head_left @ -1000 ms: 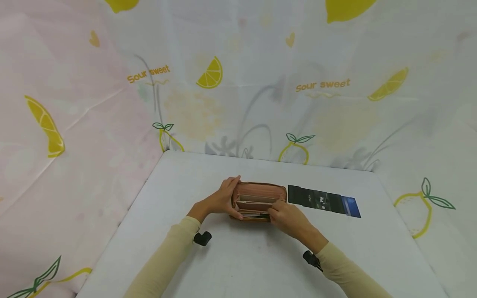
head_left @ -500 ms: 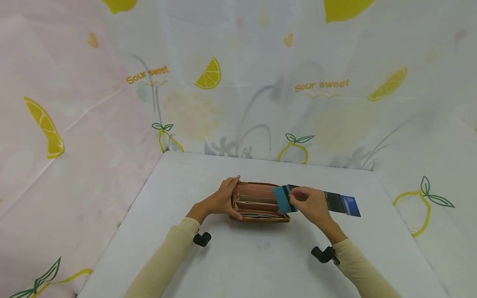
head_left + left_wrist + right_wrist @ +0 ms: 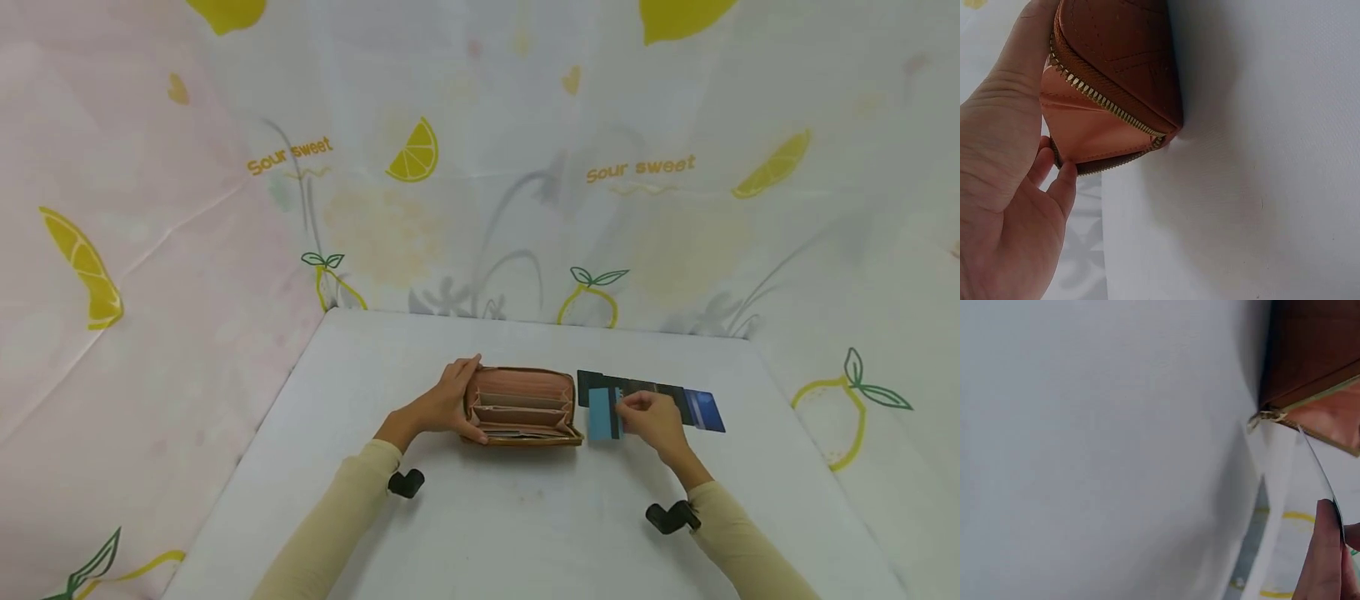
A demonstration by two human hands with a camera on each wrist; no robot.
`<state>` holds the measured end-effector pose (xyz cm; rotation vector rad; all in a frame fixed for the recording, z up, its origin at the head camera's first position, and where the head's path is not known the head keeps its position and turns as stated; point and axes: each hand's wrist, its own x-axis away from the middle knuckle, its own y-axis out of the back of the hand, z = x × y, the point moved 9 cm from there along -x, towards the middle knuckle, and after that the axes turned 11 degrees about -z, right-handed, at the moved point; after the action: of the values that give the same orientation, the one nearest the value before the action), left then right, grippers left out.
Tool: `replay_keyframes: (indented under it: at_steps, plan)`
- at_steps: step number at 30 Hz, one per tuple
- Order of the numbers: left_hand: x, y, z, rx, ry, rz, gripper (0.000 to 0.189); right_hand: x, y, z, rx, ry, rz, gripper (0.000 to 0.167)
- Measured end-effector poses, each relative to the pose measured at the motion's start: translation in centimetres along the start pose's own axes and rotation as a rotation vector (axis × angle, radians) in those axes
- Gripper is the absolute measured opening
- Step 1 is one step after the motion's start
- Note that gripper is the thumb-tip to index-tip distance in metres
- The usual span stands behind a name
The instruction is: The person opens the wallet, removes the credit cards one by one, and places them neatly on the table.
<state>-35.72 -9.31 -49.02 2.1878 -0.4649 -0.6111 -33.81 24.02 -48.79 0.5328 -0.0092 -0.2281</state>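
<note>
An unzipped brown wallet (image 3: 523, 383) stands on the white table, its pink inner pockets facing up. My left hand (image 3: 444, 402) grips its left end, thumb at the near edge and fingers at the far edge. In the left wrist view the brass zipper (image 3: 1113, 109) runs along the wallet's spread side. Just right of the wallet, my right hand (image 3: 654, 423) pinches a light-blue card (image 3: 602, 414) with a dark stripe by its right edge. The right wrist view shows that card (image 3: 1321, 469) edge-on, close to the wallet's zipper pull (image 3: 1265, 417).
Behind the right hand, several overlapping dark cards (image 3: 591, 379) lie in a row on the table (image 3: 480, 525), ending in a blue card (image 3: 705, 410) at the right. A lemon-print cloth (image 3: 495, 208) hangs behind and along the sides.
My right hand has drawn the light-blue card out of the wallet's near pocket and moved it right, beside the wallet. My left hand keeps its grip in place.
</note>
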Motion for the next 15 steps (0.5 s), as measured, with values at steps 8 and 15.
replay_keyframes:
  at_steps: [8, 15]
  plan:
    - [0.1, 0.0, 0.0, -0.015, 0.003, 0.001, 0.138, -0.2, -1.9, -4.1, -0.022, -0.164, 0.112, 0.021]
    - [0.2, 0.3, -0.7, 0.039, -0.015, -0.015, 0.137, -0.2, -3.2, -4.8, 0.009, -0.197, 0.134, 0.016]
